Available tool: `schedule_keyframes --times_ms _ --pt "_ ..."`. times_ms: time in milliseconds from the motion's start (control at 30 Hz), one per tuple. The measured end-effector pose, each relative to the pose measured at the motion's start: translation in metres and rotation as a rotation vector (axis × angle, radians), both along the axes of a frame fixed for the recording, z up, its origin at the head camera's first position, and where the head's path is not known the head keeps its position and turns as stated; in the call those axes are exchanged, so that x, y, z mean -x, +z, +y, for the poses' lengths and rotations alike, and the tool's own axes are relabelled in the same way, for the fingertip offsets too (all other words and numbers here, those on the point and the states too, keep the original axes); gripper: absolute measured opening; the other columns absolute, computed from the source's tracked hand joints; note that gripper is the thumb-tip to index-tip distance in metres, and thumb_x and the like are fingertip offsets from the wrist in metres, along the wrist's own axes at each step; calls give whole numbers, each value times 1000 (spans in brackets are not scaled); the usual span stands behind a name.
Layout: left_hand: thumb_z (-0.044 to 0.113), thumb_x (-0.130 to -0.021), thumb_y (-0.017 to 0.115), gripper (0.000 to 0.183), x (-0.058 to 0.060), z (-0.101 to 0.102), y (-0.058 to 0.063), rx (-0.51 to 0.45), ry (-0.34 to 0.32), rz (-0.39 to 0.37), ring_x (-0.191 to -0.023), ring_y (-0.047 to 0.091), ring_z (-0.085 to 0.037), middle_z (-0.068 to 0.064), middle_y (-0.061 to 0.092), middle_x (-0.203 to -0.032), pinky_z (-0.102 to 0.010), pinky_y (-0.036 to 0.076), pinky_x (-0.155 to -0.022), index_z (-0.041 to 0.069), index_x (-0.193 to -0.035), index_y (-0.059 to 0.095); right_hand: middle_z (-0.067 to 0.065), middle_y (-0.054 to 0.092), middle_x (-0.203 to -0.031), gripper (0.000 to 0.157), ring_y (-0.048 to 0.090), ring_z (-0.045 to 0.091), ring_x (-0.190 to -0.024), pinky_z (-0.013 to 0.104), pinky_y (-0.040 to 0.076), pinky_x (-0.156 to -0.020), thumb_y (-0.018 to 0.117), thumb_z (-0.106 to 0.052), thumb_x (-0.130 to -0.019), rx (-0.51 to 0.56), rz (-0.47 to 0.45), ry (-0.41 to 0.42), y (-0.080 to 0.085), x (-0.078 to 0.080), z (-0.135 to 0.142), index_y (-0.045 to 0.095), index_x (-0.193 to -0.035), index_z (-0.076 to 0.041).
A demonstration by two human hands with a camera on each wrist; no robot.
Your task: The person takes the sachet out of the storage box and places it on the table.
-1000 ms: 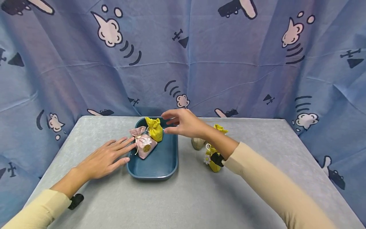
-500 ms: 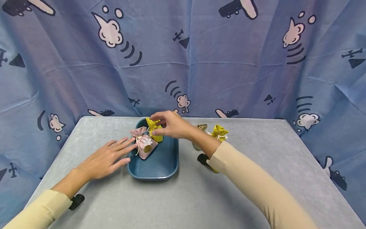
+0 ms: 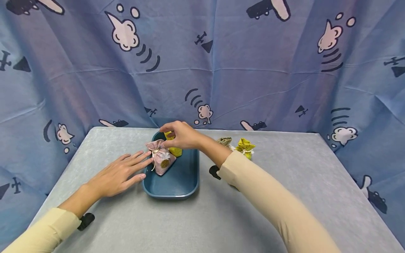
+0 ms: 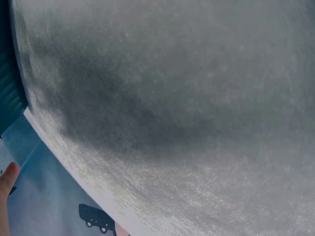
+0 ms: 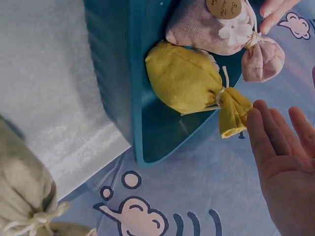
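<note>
A pink drawstring pouch with a white flower and a round gold label leans inside the blue tray. Behind it is a yellow drawstring pouch, its top partly covered by my right hand. That hand hovers over the tray's far end, fingers loosely bent. In the right wrist view, my right fingertips are beside the neck of the yellow pouch without wrapping it. Fingers spread, my left hand lies at the tray's left rim, its fingertips by the pink pouch's tie.
Right of the tray are an olive-beige pouch and another yellow pouch. My right forearm hides most of the space in front of them. A patterned blue curtain hangs behind the grey table.
My right hand has moved left, from the tray's right side to above the yellow pouch and toward the pink one. My left hand has stayed by the tray.
</note>
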State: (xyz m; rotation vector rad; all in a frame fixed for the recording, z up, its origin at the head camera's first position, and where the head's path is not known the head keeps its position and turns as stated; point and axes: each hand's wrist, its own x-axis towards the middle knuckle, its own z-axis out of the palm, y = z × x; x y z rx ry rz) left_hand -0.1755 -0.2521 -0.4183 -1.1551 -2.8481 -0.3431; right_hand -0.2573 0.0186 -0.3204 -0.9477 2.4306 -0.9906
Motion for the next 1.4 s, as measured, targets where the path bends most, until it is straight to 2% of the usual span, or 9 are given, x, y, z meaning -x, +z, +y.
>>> schedule_keyframes --times_ms 600,933,1100,1400 --pt "46 -104 48 58 0 -1 -1 -4 -4 5 -147 29 -26 4 26 -163 -58 27 -114 29 -158 32 13 53 -145 50 55 28 -129 31 48 -102 69 -12 -95 -38 -23 6 -13 7 -22 54 -142 -3" --pt "45 -104 48 58 1 -1 -1 -11 -5 2 -147 29 -27 3 27 -163 -58 28 -113 28 -157 32 14 56 -143 48 52 26 -132 34 43 -108 68 -11 -96 -57 -10 22 -22 11 -31 54 -141 -1" --pt "44 -104 48 58 1 -1 -1 -14 -7 10 -147 29 -27 3 27 -163 -58 27 -114 28 -157 32 15 56 -142 47 54 26 -130 34 44 -107 66 -8 -96 -53 -28 32 -23 12 -34 54 -141 -1" --pt "45 -104 48 57 1 0 -1 -18 -5 0 -148 29 -26 4 27 -163 -57 27 -114 28 -157 33 13 59 -139 44 59 22 -123 26 48 -100 65 -10 -97 -73 -20 35 -27 13 -39 56 -140 -1"
